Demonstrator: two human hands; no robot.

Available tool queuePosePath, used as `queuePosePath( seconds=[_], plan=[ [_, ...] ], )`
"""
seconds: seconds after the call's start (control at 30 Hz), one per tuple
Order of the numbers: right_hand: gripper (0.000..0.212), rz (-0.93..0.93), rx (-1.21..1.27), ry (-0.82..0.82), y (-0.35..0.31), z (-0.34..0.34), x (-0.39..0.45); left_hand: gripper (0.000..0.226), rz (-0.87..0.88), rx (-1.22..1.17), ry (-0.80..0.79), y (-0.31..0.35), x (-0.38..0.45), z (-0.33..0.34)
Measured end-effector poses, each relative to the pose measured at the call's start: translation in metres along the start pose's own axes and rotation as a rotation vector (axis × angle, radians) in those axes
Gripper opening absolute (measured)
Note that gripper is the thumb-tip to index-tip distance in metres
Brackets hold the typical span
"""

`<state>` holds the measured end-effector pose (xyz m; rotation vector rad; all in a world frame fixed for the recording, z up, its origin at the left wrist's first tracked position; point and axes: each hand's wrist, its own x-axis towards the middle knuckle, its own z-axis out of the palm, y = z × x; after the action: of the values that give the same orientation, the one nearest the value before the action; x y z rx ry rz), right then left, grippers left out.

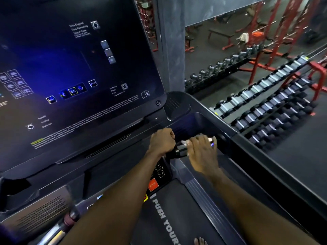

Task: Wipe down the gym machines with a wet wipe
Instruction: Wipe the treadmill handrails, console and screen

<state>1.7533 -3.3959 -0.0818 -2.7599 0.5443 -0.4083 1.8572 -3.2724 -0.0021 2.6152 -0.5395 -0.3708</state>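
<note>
Dumbbell racks (265, 103) off right; treadmill console (70, 76) showing "OK", red "STOP" button (152, 185), "PUSH YOUR" on belt (164, 218). Left hand (161, 141) fisted round handlebar (178, 151), right hand (201, 152) pressing white wipe (184, 142) onto it.

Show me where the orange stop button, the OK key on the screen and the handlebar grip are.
stop button (152, 185), head view, on its orange face.
OK key (72, 91), head view, on the lettering.
handlebar grip (180, 150), head view, on the silver band between the hands.

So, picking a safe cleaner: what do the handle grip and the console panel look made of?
Handle grip: seemingly bare metal sensor plates, silvery sheen, on black plastic or rubber. Console panel: glossy black, probably plastic or glass, since it mirrors blue light.
</note>
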Motion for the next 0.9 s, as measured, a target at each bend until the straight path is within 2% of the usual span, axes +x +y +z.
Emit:
queuePosePath(
  seconds=[0.13,0.17,0.27,0.33,0.4,0.5,0.6,0.73,0.83,0.9],
  plan=[
    [0.038,-0.238,-0.015,0.022,-0.010,0.004,-0.008,0.027,0.053,0.078,0.012,0.000,-0.003,0.002],
    [0.043,-0.234,-0.034,0.005,-0.001,-0.001,-0.002,0.027,0.042,0.061,0.017,-0.001,-0.003,0.001],
    [0.065,-0.068,-0.113,-0.098,0.030,-0.016,0.023,0.029,-0.004,-0.009,0.028,-0.002,-0.002,0.000],
    [0.070,-0.016,-0.159,-0.161,0.035,-0.022,0.038,0.030,-0.017,-0.031,0.029,-0.002,-0.003,0.000],
    [0.065,-0.001,-0.136,-0.167,0.024,-0.017,0.044,0.029,-0.018,-0.030,0.036,-0.002,-0.002,-0.001],
    [0.060,-0.178,-0.074,-0.083,-0.006,-0.001,0.030,0.027,-0.005,0.012,0.036,0.001,-0.002,-0.002],
    [0.048,-0.259,-0.028,-0.004,0.004,0.000,0.017,0.027,-0.013,0.020,0.031,0.000,-0.002,-0.002],
    [0.047,-0.097,0.058,0.089,0.048,-0.003,0.017,0.031,-0.057,-0.048,0.036,0.000,-0.004,-0.003],
    [0.059,0.145,0.221,0.184,0.025,0.012,0.001,0.031,-0.057,-0.057,0.034,0.003,-0.005,-0.004],
    [0.059,0.297,0.386,0.231,-0.002,0.019,-0.014,0.030,-0.053,-0.041,0.029,0.004,-0.006,-0.004]
  ],
)
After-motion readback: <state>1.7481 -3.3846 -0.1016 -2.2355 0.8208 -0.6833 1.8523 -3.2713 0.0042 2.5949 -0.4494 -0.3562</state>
